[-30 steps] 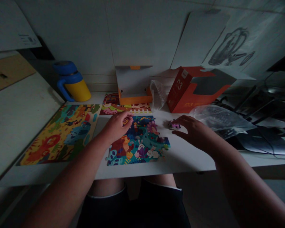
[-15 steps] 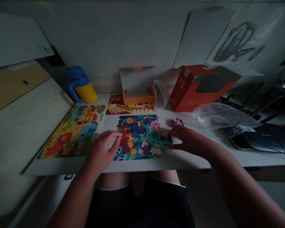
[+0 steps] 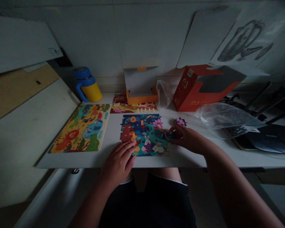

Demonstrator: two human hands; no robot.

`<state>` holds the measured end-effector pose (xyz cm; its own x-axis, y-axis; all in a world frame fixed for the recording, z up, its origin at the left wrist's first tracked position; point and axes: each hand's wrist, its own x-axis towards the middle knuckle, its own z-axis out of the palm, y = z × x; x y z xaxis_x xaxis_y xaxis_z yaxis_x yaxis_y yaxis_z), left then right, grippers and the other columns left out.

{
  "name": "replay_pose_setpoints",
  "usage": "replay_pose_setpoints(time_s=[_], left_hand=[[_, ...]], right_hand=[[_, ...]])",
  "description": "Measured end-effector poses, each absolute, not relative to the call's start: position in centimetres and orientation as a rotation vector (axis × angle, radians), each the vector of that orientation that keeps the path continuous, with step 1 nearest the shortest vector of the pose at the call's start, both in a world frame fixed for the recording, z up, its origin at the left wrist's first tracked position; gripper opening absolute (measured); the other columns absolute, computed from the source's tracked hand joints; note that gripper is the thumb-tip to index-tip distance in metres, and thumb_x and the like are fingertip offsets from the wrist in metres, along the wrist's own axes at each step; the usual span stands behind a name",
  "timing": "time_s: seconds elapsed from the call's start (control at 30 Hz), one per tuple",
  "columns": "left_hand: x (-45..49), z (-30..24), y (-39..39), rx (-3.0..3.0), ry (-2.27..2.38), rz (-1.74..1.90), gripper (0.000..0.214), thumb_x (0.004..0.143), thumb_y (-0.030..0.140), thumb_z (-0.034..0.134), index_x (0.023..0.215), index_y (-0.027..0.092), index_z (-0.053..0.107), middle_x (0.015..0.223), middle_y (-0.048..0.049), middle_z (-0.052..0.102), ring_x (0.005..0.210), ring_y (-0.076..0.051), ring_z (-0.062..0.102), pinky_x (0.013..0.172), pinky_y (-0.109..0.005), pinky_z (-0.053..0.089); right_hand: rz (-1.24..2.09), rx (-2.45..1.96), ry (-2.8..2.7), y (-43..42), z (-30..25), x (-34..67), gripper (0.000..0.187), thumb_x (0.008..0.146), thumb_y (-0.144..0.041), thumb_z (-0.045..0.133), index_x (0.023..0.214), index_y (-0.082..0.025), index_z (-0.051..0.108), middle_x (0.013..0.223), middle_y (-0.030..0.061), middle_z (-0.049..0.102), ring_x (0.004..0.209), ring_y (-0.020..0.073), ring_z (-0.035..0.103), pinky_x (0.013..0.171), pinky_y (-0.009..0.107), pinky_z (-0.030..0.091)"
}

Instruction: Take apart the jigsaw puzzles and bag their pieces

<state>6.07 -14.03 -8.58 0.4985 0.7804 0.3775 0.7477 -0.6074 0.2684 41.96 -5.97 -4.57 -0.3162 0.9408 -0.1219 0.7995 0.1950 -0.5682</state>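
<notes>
A partly joined jigsaw puzzle (image 3: 142,126) with rabbits, a bear and a dark blue-green forest lies in front of me. My left hand (image 3: 120,158) rests on its lower left corner, fingers stretched out and lying flat. At the puzzle's right edge, my right hand (image 3: 184,137) pinches a dark puzzle piece (image 3: 171,135) between thumb and fingers. The piece is against the edge; whether it is joined I cannot tell. Just behind that hand lies a small purple puzzle piece (image 3: 180,121), possibly more than one.
Left is a yellow animal puzzle (image 3: 80,129); a farm picture (image 3: 118,108) lies under an open orange box (image 3: 142,99). A blue and yellow bottle (image 3: 89,87), a red box (image 3: 187,91) and clear plastic bags (image 3: 228,117) stand or lie around. Cables and dark objects are at right.
My left hand has moved right and down onto the puzzle's lower left corner. My right hand has closed around the dark piece at the right edge. The view has shifted slightly.
</notes>
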Motion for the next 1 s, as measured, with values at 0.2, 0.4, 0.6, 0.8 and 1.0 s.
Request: replay_pose_setpoints(time_s=[0.2,0.4,0.6,0.8,1.0], left_hand=[[6.3,-9.1,-14.3,2.718,1.347,0.780,0.040,0.102,0.016,0.055,0.141,0.018,0.061,0.153,-0.0103,0.062,0.143,-0.027,0.058,0.122,-0.052,0.051],[6.3,-9.2,-14.1,2.733,1.342,0.801,0.040,0.100,0.015,0.056,0.139,0.018,0.062,0.151,-0.0113,0.064,0.141,-0.028,0.060,0.119,-0.054,0.053],[6.3,-9.3,-14.2,2.710,1.354,0.819,0.043,0.098,0.014,0.057,0.140,0.020,0.062,0.152,-0.0087,0.064,0.141,-0.028,0.059,0.120,-0.053,0.052],[6.3,-9.4,-14.1,2.731,1.348,0.803,0.043,0.099,0.013,0.055,0.141,0.021,0.061,0.153,-0.0086,0.062,0.142,-0.027,0.058,0.121,-0.052,0.052],[6.2,-9.7,-14.0,2.730,1.338,0.814,0.043,0.099,0.013,0.055,0.141,0.019,0.060,0.153,-0.0097,0.062,0.141,-0.028,0.058,0.120,-0.053,0.052]], right_hand=[[1.134,-1.597,-1.775,-7.8,-7.2,42.5,0.034,0.093,-0.046,0.067,0.120,-0.024,0.065,0.090,0.0042,0.076,0.076,0.0209,0.069,0.064,0.030,0.052],[1.172,-1.607,-1.662,-9.6,-8.5,43.4,0.039,0.093,-0.054,0.069,0.122,-0.028,0.064,0.086,0.0020,0.075,0.068,0.0176,0.065,0.055,0.025,0.044],[1.136,-1.553,-1.559,-9.8,-8.2,44.9,0.040,0.090,-0.057,0.074,0.115,-0.026,0.068,0.094,0.0039,0.078,0.073,0.0174,0.067,0.060,0.026,0.048],[1.081,-1.503,-1.442,-7.6,-6.1,47.0,0.055,0.083,-0.057,0.081,0.124,-0.022,0.069,0.102,0.0100,0.080,0.087,0.0224,0.074,0.078,0.037,0.059],[0.790,-1.644,-1.637,-3.6,-2.6,49.1,0.046,0.073,-0.056,0.085,0.094,-0.018,0.070,0.077,0.0071,0.075,0.068,0.0201,0.069,0.062,0.032,0.054]])
